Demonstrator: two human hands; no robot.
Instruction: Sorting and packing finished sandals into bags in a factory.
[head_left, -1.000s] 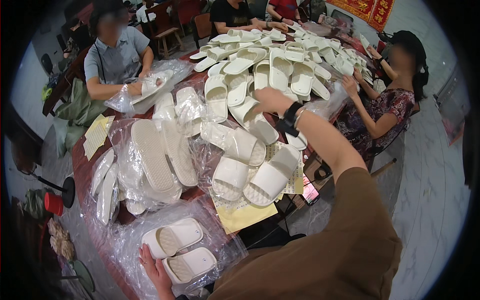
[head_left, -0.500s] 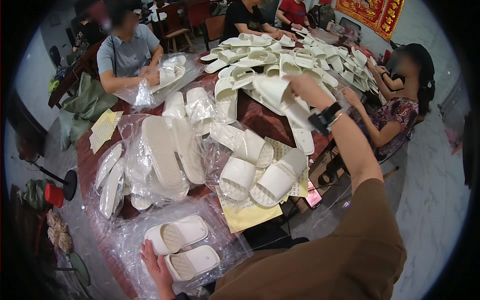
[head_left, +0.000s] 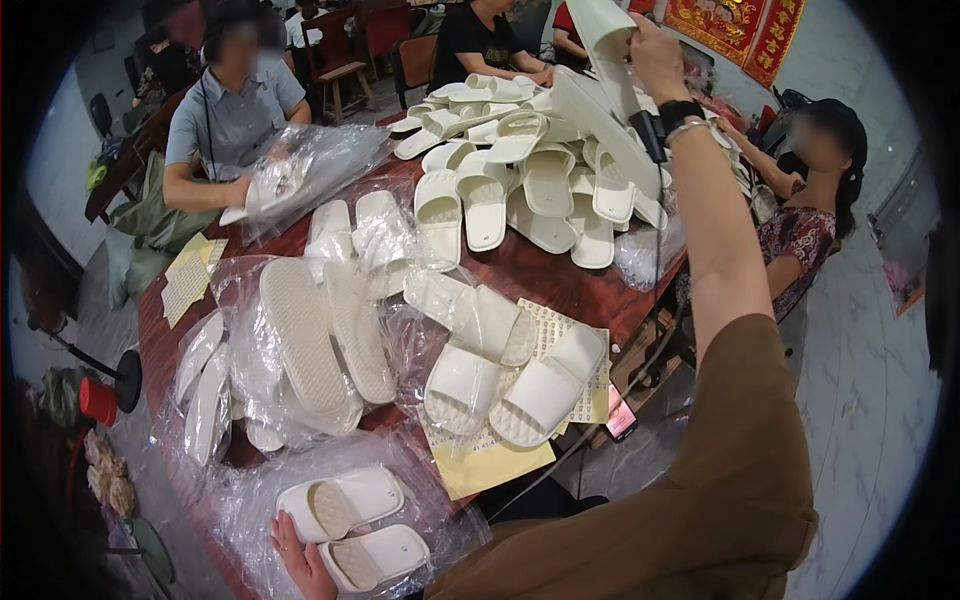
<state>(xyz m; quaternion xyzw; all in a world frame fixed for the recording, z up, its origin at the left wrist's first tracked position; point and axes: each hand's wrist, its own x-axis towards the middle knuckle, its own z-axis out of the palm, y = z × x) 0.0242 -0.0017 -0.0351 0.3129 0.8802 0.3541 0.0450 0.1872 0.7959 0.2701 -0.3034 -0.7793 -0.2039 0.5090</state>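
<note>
My right hand (head_left: 656, 62) is raised over the far pile, its fingers closed around a white slipper (head_left: 603, 40). A second white slipper (head_left: 606, 130) slants just under it; whether I grip that one too I cannot tell. At the near left, my left hand (head_left: 303, 560) lies with fingers stretched against the left ends of a pair of white slippers, the upper slipper (head_left: 372, 493) and the lower slipper (head_left: 395, 550). This pair rests on clear plastic bags (head_left: 240, 500).
Bagged slippers (head_left: 300, 330) lie mid-table. Two loose slippers (head_left: 548, 390) sit on yellow sticker sheets (head_left: 490, 470). A heap of white slippers (head_left: 545, 180) covers the far side. A person (head_left: 235, 120) handles bagged slippers at left; others sit behind and at right. A phone (head_left: 620, 412) lies by the table's right edge.
My right hand has risen up and away from the heap, lifting the slipper. My left hand stays by the near pair. The person at left has lowered their bagged slippers.
</note>
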